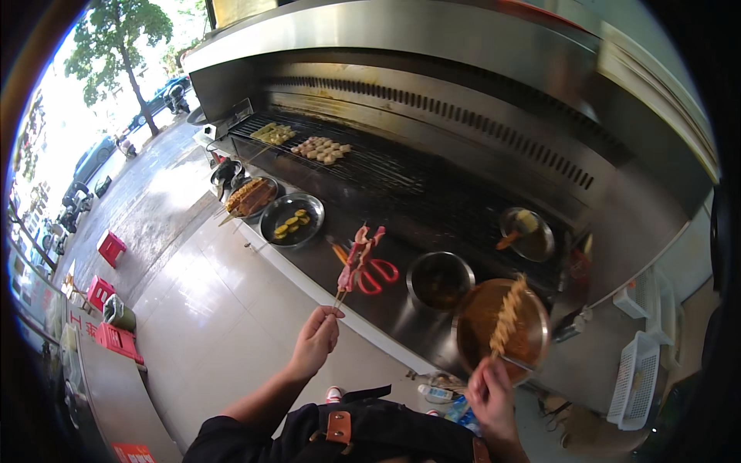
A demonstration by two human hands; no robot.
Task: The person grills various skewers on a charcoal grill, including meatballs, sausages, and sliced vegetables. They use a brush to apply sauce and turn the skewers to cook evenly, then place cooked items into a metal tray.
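Note:
My left hand [316,340] grips the ends of thin skewers threaded with raw pink meat [352,263], held upright over the counter's front edge. Behind that meat lie red-handled scissors [377,276]. My right hand [492,389] is shut on a skewer of pale tan, ruffled food [507,318], raised over a wide metal bowl of orange-brown sauce [529,341]. A deep steel pot of dark liquid [440,282] stands beside that bowl. Farther back, a brush [524,223] rests in a small metal bowl [538,249].
Skewered food [321,150] lies on the grill grate [376,173] under a steel hood [382,29]. At the left are a plate of yellow-green slices [292,223] and a tray of browned skewers [252,198]. White plastic baskets [634,382] stand at right, red stools [111,249] at far left.

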